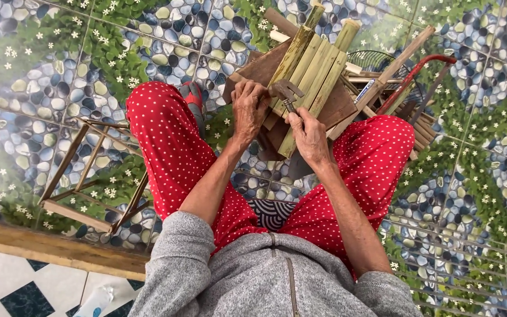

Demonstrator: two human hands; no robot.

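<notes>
A row of split green bamboo slats (315,73) lies side by side across a dark wooden frame (265,67) between my knees. My left hand (249,108) presses on the near end of the slats, fingers bent down onto them. My right hand (309,134) grips the handle of a small hammer (287,91), whose metal head rests over the slats right beside my left fingers. I sit in red dotted trousers and a grey zip top.
A small frame of thin bamboo sticks (92,176) stands on the pebble-patterned tile floor at my left. Behind the slats are loose sticks (394,67), a red curved metal tube (415,73) and a dark fan grille (377,58). A wooden beam (48,246) borders the floor near me.
</notes>
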